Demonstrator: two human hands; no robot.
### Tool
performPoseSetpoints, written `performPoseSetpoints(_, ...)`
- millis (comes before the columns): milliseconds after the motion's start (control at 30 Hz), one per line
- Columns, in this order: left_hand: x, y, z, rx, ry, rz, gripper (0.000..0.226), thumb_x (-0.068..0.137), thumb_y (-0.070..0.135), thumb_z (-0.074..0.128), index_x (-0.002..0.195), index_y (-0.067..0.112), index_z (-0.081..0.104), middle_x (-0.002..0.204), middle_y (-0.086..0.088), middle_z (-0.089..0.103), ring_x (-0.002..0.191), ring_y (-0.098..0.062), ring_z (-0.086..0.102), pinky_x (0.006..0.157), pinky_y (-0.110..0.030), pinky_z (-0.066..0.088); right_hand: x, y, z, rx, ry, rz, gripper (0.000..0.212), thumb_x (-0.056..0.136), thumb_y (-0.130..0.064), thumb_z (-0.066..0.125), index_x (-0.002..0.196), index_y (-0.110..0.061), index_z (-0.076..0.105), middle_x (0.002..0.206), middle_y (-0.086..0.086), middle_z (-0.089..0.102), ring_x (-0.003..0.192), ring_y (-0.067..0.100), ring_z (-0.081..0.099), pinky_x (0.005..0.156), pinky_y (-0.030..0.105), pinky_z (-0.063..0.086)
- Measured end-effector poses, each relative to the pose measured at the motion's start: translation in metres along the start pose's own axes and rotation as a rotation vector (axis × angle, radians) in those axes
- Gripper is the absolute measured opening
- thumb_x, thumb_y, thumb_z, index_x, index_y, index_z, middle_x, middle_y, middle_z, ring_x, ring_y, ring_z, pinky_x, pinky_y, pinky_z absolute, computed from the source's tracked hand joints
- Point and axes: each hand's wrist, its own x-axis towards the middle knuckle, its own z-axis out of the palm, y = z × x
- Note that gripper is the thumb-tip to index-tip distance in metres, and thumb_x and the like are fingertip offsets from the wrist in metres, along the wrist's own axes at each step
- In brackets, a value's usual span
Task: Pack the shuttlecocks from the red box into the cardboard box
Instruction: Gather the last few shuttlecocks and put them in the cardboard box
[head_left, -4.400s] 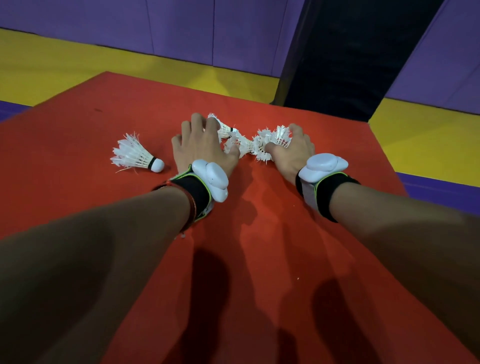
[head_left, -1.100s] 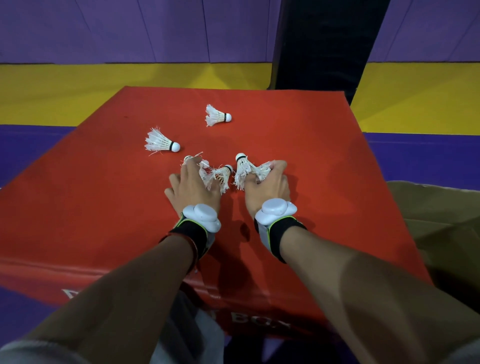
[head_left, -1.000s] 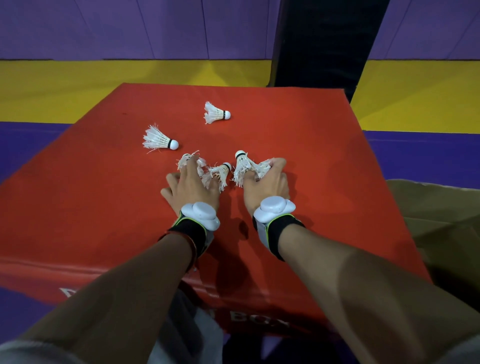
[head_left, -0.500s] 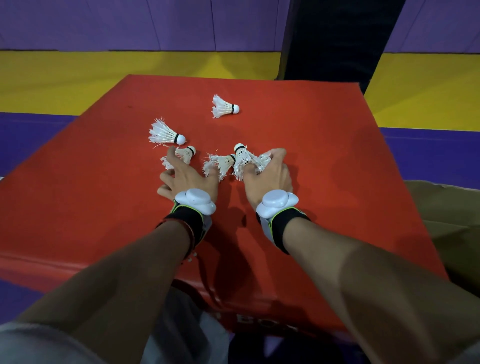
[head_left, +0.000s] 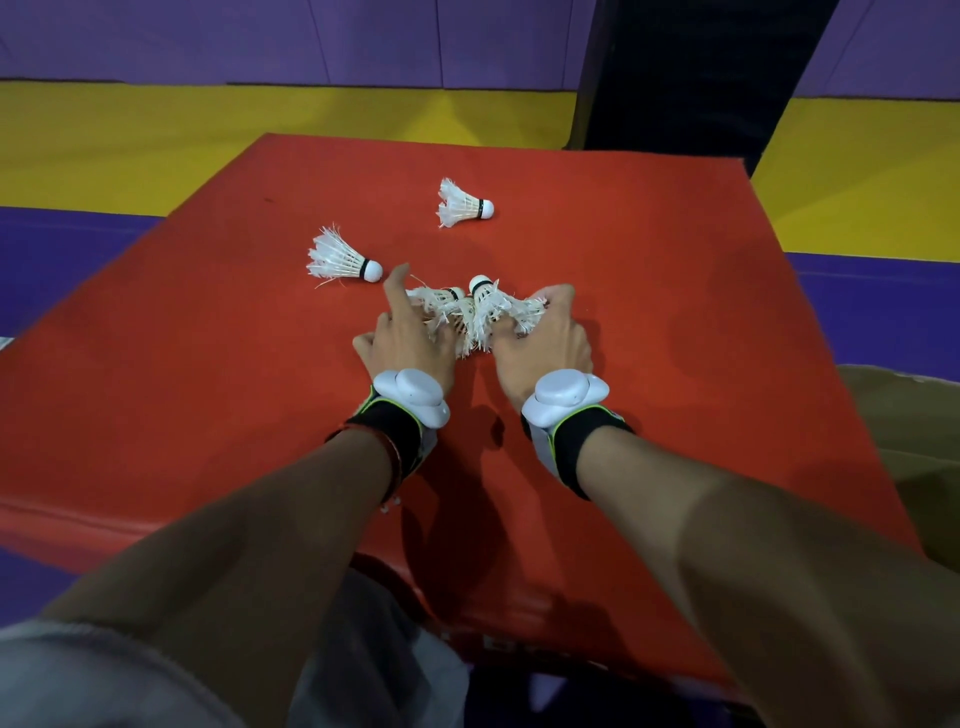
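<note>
Fingers of the left hand (head_left: 408, 338) and right hand (head_left: 545, 340) curl inward around a bunched cluster of shuttlecocks (head_left: 475, 317) on the red box (head_left: 675, 312); its count is unclear, perhaps three or four, feathers tangled and partly hidden by the palms. Two loose shuttlecocks lie apart: one (head_left: 343, 258) just beyond the left hand, one (head_left: 464, 204) farther back. Half a second ago the cluster was spread wider. Cardboard box (head_left: 904, 441) is cut off at right.
</note>
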Motion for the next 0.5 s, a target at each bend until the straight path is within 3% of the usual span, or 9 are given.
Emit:
performPoseSetpoints(100, -0.002, 0.0, -0.007, -0.018, 0.025, -0.044, 0.061, 0.088, 0.024, 0.056, 0.142, 0.026, 0.027, 0.097, 0.001, 0.071, 0.097, -0.032, 0.062, 0.084, -0.041, 0.038, -0.003, 0.001, -0.005, 0.037, -0.025, -0.01, 0.029, 0.086, -0.028, 0.057, 0.111, -0.021, 0.044, 0.082, 0.007, 0.061, 0.072, 0.032, 0.047, 0.062, 0.034, 0.03)
performPoseSetpoints(300, -0.02, 0.018, -0.027, -0.076, -0.003, -0.038, 0.058, 0.091, 0.024, 0.055, 0.142, 0.024, 0.029, 0.09, -0.005, 0.067, 0.089, -0.038, 0.061, 0.082, -0.049, 0.049, -0.01, 0.016, -0.034, 0.055, 0.021, 0.035, 0.028, 0.086, -0.026, 0.055, 0.111, -0.023, 0.043, 0.088, 0.01, 0.065, 0.083, 0.037, 0.059, 0.063, 0.035, 0.035)
performPoseSetpoints(500, -0.039, 0.067, -0.019, -0.165, -0.016, -0.001, 0.06, 0.089, 0.028, 0.057, 0.142, 0.027, 0.028, 0.086, -0.007, 0.069, 0.083, -0.037, 0.062, 0.069, -0.039, 0.045, -0.008, 0.048, -0.095, 0.056, 0.151, 0.063, 0.028, 0.085, -0.018, 0.055, 0.111, -0.023, 0.046, 0.081, 0.001, 0.055, 0.093, 0.034, 0.056, 0.065, 0.036, 0.035)
